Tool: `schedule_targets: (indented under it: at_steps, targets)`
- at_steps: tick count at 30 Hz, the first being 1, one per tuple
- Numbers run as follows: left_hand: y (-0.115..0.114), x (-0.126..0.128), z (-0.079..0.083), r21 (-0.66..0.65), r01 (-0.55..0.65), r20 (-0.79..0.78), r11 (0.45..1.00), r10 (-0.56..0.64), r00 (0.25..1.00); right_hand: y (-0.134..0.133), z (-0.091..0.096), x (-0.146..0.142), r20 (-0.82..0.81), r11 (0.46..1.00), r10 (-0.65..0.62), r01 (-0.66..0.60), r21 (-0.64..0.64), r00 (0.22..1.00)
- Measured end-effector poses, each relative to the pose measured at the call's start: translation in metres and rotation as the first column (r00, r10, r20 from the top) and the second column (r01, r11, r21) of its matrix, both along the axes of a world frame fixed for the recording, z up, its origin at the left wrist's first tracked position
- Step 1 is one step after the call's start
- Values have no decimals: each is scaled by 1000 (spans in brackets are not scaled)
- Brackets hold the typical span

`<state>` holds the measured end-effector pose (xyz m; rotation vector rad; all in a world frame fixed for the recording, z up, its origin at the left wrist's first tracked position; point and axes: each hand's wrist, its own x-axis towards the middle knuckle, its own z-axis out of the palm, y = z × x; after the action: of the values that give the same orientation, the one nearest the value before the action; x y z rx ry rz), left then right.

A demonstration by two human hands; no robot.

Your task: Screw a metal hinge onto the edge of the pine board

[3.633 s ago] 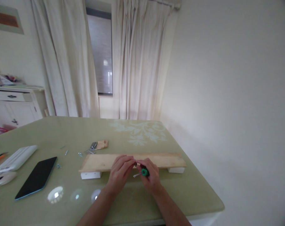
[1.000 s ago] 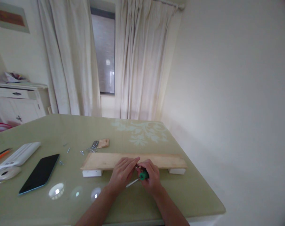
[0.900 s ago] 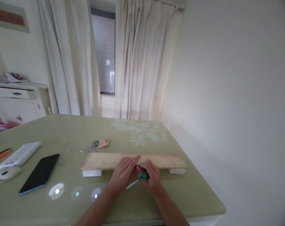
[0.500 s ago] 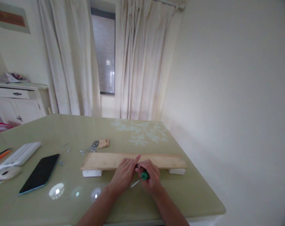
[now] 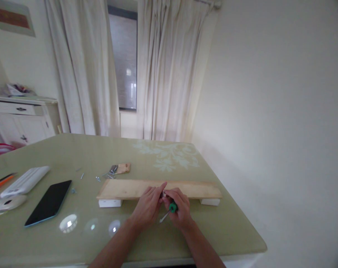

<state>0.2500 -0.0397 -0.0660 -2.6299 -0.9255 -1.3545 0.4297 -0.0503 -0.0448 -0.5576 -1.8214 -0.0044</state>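
Observation:
A pale wooden board [image 5: 121, 188] lies flat across two white blocks [image 5: 110, 203] on the table. My left hand [image 5: 148, 204] rests at the middle of its front edge, fingers closed around a small dark metallic piece [image 5: 163, 194] mostly hidden by the fingers. My right hand [image 5: 179, 208] meets it there, thumb and forefinger at the same small piece. Tucked in the right palm is a screwdriver [image 5: 173, 207] with a green handle, its shaft pointing down and left. What the small piece is, I cannot make out.
Behind the board lie several screws [image 5: 110, 174] beside a small wooden piece [image 5: 123, 168]. To the left are a black phone [image 5: 48, 203], a white oblong case [image 5: 25, 181], a white tape measure-like object [image 5: 11, 202] and an orange pencil-like stick [image 5: 1, 182]. A wall borders the table's right side.
The screwdriver shaft has turned slightly in my right hand, its tip shifting a little to the right. Both hands stay at the board's front edge; the view has moved slightly.

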Motion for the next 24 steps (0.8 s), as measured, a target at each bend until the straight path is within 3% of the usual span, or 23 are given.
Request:
schedule_targets:
  at_steps: [15,24]
  targets:
    - [-1,1,3,45,-6,4,999,5,1000,-1,1,-1,-20,1000,-7,7,14,1000]
    - [-3,-1,5,-11,-2,3,1000,2,1000,1,-2,-1,-9,999,-27,28,38,1000]
